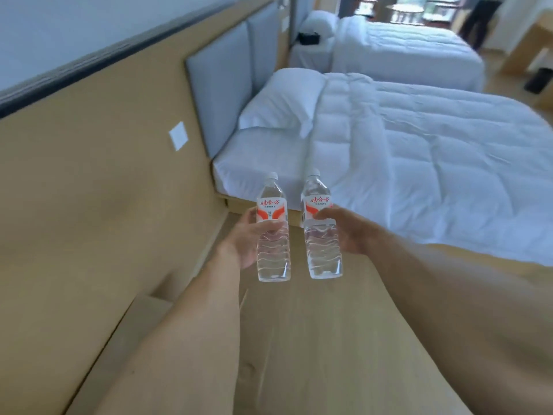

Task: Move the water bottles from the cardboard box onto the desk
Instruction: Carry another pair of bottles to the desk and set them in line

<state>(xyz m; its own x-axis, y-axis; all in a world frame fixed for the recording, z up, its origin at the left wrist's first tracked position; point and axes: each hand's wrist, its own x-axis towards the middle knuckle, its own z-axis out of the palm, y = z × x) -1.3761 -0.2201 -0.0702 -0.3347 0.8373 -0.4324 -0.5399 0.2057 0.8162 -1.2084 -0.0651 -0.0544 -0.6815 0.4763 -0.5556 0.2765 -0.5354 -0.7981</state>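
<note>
Right, both your hands were loaded. Your left hand was curled round the left bottle, thumb across the front just under the label, fingers wrapped behind. Your right hand gripped the right bottle at mid-body the same way, fingers curled over the front below the label. Both bottles were upright, side by side and apart, held in the air over the wood floor. Each was clear plastic, filled with clear water, with a white cap on. The labels were white and orange-red with red Chinese characters; the small print under them was too blurred to read. Far behind them stood a bed with white bedding, a second bed further back. No box or desk was visible.
</note>
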